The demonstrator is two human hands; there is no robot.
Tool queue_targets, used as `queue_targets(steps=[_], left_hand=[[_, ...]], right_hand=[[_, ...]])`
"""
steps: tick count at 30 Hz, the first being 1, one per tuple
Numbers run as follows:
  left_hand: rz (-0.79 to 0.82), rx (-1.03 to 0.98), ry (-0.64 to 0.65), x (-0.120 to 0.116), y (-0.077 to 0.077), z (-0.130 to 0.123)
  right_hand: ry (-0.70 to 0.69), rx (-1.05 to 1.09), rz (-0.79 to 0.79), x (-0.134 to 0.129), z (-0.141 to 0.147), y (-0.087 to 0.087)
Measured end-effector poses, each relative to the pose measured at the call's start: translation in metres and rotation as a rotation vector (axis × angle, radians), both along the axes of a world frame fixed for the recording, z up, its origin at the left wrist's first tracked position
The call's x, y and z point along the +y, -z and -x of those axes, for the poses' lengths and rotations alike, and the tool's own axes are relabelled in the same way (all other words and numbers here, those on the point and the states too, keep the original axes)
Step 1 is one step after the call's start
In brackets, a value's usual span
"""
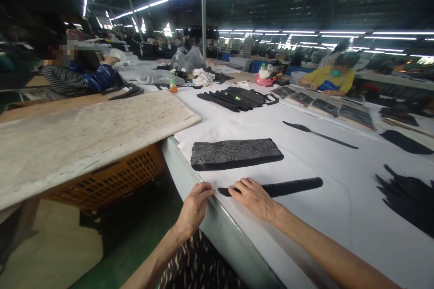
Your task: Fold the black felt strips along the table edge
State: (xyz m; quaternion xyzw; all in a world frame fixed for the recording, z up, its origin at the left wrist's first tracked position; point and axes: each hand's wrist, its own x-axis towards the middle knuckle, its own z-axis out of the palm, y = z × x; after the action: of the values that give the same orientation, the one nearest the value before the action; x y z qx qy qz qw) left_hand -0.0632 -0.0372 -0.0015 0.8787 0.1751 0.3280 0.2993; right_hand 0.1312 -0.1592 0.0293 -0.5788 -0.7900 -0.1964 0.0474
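A long black fabric strip (pixel 293 186) lies flat on the white-covered table (pixel 325 216) close to its front edge. Over the strip's left part rests my right hand (pixel 252 198), its fingers bent and pressed onto the cloth. My left hand (pixel 195 205) is at the table's edge, just left of the strip's end, with thumb and fingers pinched together. Whatever may be between those fingertips is too small to make out. Just beyond both hands lies a stack of grey ribbed knit pieces (pixel 233 151) with a black border along the near side.
Black cut pieces (pixel 233 98) lie farther back, with a thin black piece (pixel 318 134) to the right and more dark pieces (pixel 407 196) at far right. A pale board (pixel 101 131) juts in from the left above an orange crate (pixel 115 178). Two co-workers sit beyond.
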Motion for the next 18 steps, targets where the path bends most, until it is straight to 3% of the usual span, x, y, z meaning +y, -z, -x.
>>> queue_targets(steps=[5,9,18], left_hand=[[0.448,-0.127,-0.270,0.004,-0.013,0.004],[0.747,0.001,-0.258,0.007,-0.016,0.003],[0.894,0.032,-0.218,0.018,0.000,-0.006]], right_hand=[[-0.028,-0.012,-0.002,0.022,0.014,0.000],[-0.060,-0.010,0.007,0.034,0.024,-0.002],[-0.115,-0.011,0.008,0.041,0.027,-0.002]])
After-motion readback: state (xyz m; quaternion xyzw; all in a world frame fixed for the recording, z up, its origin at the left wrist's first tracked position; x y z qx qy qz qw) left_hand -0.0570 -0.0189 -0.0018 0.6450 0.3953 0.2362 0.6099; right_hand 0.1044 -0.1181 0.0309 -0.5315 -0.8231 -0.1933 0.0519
